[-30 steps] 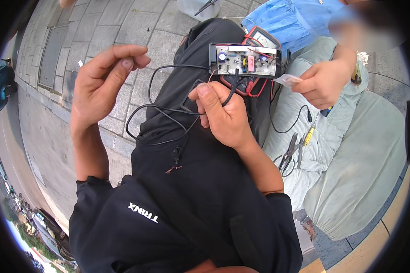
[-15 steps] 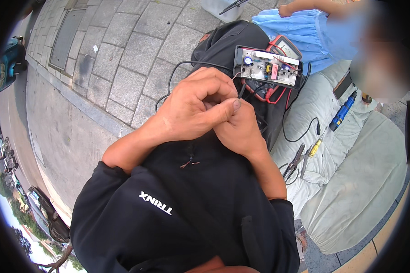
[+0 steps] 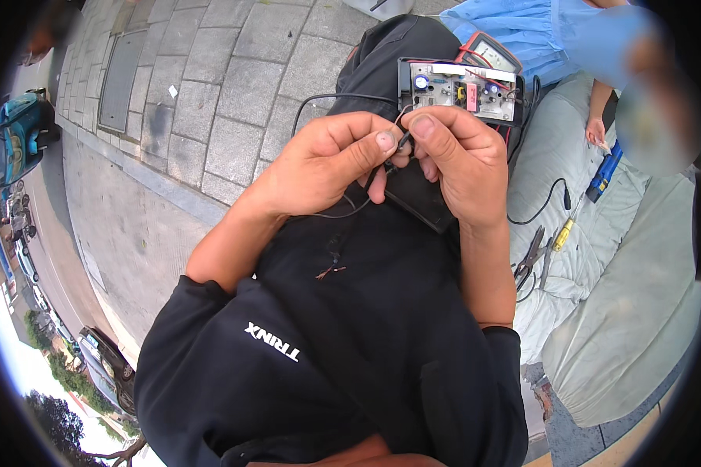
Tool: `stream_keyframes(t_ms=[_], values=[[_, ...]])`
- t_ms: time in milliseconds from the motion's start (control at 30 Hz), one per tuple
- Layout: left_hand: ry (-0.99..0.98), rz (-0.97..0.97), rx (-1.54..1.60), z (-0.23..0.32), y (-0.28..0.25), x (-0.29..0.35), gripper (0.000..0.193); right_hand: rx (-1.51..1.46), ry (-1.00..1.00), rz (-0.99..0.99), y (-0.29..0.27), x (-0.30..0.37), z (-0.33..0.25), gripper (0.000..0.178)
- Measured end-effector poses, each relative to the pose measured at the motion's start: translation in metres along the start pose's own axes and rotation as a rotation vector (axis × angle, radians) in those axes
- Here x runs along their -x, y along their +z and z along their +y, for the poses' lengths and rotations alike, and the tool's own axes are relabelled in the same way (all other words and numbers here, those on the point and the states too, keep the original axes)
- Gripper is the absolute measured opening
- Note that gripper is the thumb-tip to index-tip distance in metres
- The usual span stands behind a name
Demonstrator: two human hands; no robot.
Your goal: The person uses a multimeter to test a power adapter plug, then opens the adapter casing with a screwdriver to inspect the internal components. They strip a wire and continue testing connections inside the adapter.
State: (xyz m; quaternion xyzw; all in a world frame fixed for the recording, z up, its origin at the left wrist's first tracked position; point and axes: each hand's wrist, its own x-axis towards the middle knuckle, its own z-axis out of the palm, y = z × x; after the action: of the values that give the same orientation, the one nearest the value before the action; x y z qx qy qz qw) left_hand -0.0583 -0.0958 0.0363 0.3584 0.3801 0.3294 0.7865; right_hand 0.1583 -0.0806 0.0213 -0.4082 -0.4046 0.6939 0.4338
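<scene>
Black wire (image 3: 397,148) pinched by two hands, left hand (image 3: 327,167) and right hand (image 3: 456,167) (one circuit board (image 3: 456,89) beyond).

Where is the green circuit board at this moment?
In the head view, the circuit board lies on the person's lap, just beyond the left hand and right hand, in front of a red-edged meter.

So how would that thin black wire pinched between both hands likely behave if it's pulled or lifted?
Probably floppy: the black wire loops loosely over the lap. Likely light, since left hand and right hand pinch it with fingertips alone. Tugging might drag the circuit board.
</scene>
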Motion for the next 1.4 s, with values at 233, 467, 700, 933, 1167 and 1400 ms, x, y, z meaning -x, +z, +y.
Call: stream_keyframes(t_ms=[233,467,700,933,1167,1400], values=[[0.12,0.128,-0.235,-0.009,0.004,0.007,0.023,-0.053,-0.021,0.174,-0.002,-0.007,0.0,0.023],[0.263,0.097,-0.279,-0.02,0.005,-0.001,0.018,-0.118,0.065,0.128,0.0,-0.01,0.004,0.025],[0.324,0.129,-0.433,-0.015,0.002,-0.003,0.018,-0.201,0.135,0.071,-0.002,-0.009,0.004,0.026],[0.321,0.396,-0.496,-0.003,0.004,0.007,0.027,-0.327,0.215,-0.024,0.007,-0.006,0.002,0.029],[0.37,0.347,-0.447,-0.003,0.001,0.01,0.022,-0.222,0.102,-0.072,0.023,-0.004,0.013,0.031],[0.422,0.278,-0.511,0.0,-0.004,0.014,0.017,-0.281,0.071,-0.03,0.029,-0.002,0.018,0.028]])
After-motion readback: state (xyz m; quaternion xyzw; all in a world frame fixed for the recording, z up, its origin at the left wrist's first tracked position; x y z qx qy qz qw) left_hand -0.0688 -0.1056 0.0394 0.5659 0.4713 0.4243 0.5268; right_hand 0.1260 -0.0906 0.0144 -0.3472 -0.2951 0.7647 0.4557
